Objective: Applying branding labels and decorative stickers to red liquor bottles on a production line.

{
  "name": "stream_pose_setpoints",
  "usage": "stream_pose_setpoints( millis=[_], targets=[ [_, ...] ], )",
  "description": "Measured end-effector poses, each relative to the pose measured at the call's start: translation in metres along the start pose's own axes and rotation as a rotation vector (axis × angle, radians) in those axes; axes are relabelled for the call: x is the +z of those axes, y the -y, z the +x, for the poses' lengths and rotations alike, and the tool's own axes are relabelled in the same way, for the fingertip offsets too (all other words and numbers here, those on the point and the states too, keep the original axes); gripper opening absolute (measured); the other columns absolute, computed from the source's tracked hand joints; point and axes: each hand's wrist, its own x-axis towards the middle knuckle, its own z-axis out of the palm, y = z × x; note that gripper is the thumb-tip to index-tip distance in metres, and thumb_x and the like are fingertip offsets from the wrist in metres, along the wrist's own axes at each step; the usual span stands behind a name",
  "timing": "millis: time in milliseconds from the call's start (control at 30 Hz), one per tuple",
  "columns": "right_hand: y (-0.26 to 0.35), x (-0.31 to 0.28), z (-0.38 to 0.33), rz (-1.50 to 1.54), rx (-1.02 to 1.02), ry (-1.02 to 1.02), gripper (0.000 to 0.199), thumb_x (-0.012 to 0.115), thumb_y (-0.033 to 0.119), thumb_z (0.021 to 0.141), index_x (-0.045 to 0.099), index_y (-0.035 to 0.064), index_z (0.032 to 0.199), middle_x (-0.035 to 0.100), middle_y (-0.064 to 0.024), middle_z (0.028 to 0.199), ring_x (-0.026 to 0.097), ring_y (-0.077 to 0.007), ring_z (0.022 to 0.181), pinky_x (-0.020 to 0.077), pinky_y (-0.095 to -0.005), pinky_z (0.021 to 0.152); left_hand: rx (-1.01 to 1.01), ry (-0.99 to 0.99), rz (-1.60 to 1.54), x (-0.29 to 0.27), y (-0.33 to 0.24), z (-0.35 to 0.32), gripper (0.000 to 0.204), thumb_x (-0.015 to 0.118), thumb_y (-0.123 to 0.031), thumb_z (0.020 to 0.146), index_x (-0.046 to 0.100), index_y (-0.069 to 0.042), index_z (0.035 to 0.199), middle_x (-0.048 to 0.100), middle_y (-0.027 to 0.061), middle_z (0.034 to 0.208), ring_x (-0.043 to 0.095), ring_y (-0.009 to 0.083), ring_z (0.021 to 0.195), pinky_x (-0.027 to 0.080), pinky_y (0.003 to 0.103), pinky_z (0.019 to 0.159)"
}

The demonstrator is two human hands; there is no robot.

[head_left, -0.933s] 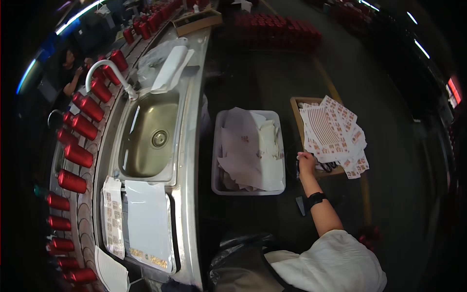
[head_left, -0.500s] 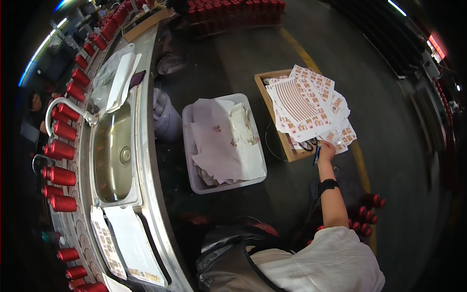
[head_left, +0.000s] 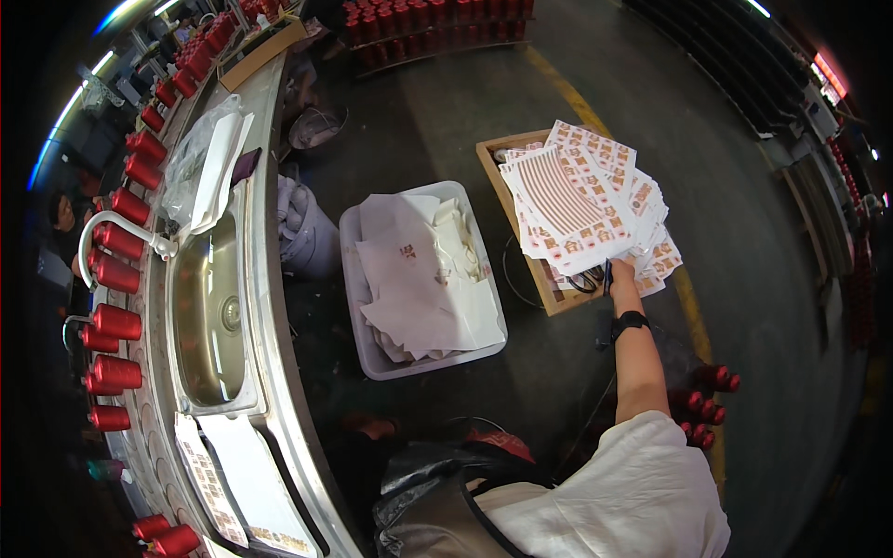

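My right hand [head_left: 622, 273] is at the near edge of a wooden tray [head_left: 549, 293], its fingers partly under printed paper sheets [head_left: 581, 200]. Closed fingers grip a narrow dark-blue object [head_left: 607, 277] whose kind I cannot make out. Beside it, the black looped handles of what look like scissors [head_left: 587, 279] show at the tray's corner. The loose white sheets carry orange-red prints, overhang the tray and hide most of its inside. A black band [head_left: 630, 322] circles my right wrist. My left hand is not in view.
A pale plastic bin [head_left: 358, 325] of paper scraps [head_left: 409, 270] stands left of the tray. Further left runs a steel counter [head_left: 290, 372] with a sink [head_left: 209, 316], a white faucet [head_left: 116, 221] and red bottles [head_left: 116, 321]. More red bottles [head_left: 712, 377] stand at the right.
My right hand has moved slightly up and in under the edge of the sheets, with the dark-blue object still in it. The whole view has shifted a little.
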Motion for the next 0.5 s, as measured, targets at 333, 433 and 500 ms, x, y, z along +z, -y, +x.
stream_pose_setpoints(
  millis=[333, 433, 500],
  targets=[
    [0.032, 0.03, -0.029, 0.196, 0.036, -0.045, 0.043, 0.073, 0.005, 0.076, 0.059, -0.0123, 0.112, 0.067, -0.0194, 0.103, 0.069, -0.0294, 0.079, 0.0562, -0.0433, 0.065, 0.003, 0.014, -0.006, 0.002, -0.002, 0.003, 0.029, 0.062, -0.008, 0.092, 0.062, 0.007, 0.117, 0.065, 0.0208, 0.113, 0.065, 0.0272, 0.097, 0.056, 0.036, 0.084],
    [0.043, 0.03, -0.048, 0.223, 0.038, 0.011, 0.025, 0.07, 0.008, 0.079, 0.063, -0.0054, 0.098, 0.062, -0.0126, 0.078, 0.062, -0.0231, 0.06, 0.0485, -0.0402, 0.049, -0.009, 0.02, -0.001, 0.003, -0.005, 0.004, 0.029, 0.063, -0.008, 0.092, 0.062, 0.007, 0.117, 0.065, 0.0209, 0.113, 0.065, 0.0273, 0.097, 0.056, 0.036, 0.084],
    [0.046, 0.031, -0.056, 0.156, -0.06, 0.168, 0.016, 0.068, 0.011, 0.081, 0.064, -0.0006, 0.092, 0.059, -0.0086, 0.068, 0.057, -0.0217, 0.051, 0.0436, -0.0396, 0.041, -0.009, 0.022, 0.0, 0.003, -0.007, 0.004, 0.029, 0.063, -0.008, 0.092, 0.062, 0.007, 0.117, 0.065, 0.0209, 0.113, 0.065, 0.0273, 0.097, 0.057, 0.036, 0.084]
  ],
)
